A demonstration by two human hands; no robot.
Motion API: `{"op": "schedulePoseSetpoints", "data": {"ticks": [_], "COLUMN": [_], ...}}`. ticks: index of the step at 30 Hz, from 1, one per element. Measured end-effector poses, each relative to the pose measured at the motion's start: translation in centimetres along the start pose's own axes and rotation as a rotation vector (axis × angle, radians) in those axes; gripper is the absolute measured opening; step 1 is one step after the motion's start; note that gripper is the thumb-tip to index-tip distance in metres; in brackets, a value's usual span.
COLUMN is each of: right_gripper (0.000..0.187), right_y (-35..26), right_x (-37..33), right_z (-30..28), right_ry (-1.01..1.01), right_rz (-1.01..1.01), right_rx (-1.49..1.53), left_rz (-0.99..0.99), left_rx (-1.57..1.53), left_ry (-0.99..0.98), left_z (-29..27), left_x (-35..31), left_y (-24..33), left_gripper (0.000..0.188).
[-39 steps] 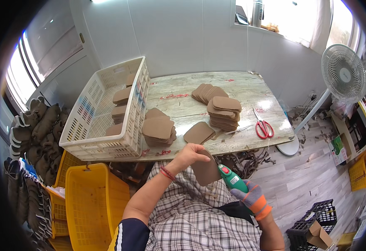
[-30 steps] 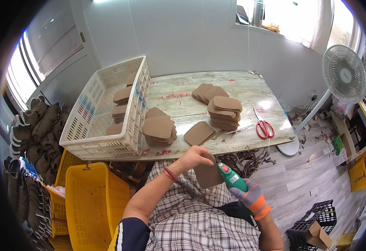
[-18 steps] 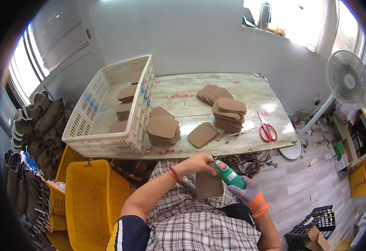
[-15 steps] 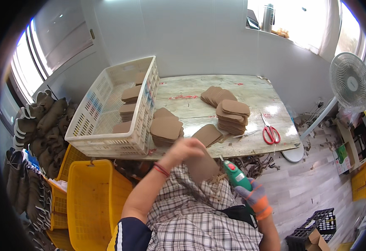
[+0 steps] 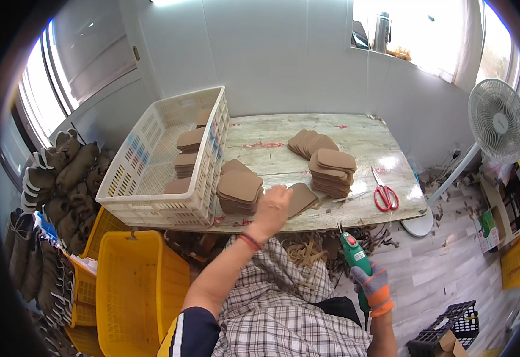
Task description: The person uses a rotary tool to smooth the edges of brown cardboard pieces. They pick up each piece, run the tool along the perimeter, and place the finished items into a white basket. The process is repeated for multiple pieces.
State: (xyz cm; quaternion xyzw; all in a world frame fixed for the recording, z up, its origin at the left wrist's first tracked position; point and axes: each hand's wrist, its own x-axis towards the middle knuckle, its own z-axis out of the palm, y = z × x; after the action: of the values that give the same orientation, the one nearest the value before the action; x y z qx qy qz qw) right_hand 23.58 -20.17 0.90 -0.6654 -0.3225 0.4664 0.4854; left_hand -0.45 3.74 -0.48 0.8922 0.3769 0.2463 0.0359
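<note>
Red-handled scissors [image 5: 382,185] lying on the right part of the bench [image 5: 343,140], blades toward the wall. White pedestal fan [image 5: 497,119] at far right, round base on the floor [image 5: 417,262]. Metal flask [image 5: 382,34] upright on the window sill. Lower right: black lattice crate [image 5: 465,323], cardboard box [image 5: 450,346] at it. Lower left: deep yellow bin [image 5: 174,279]; brown, white-edged pieces [image 5: 72,174] heaped beyond.

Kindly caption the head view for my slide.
Left grip near brown rounded flat pieces on a pale wood-grained table; gloved right grip holding a green handheld tool.
</note>
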Motion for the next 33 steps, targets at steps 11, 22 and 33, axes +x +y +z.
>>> {"op": "schedulePoseSetpoints", "data": {"ticks": [11,22,33], "right_gripper": [0.037,0.042,0.042], "right_y": [1.4,1.5,-2.3], "right_x": [0.1,1.3,0.8], "right_z": [0.5,2.0,4.0], "right_ry": [0.024,0.013,0.072], "right_rz": [0.03,-0.046,-0.167], "right_rx": [-0.054,-0.132,-0.103], "left_rz": [-0.325,-0.735,-0.723], "left_rx": [-0.014,-1.441,-2.381], "left_ry": [0.189,0.421,0.667], "left_z": [6.7,7.4,3.3], "left_x": [-1.0,-1.5,0.7], "left_y": [0.0,1.3,7.9], "left_gripper": [0.065,0.025,0.033]}}
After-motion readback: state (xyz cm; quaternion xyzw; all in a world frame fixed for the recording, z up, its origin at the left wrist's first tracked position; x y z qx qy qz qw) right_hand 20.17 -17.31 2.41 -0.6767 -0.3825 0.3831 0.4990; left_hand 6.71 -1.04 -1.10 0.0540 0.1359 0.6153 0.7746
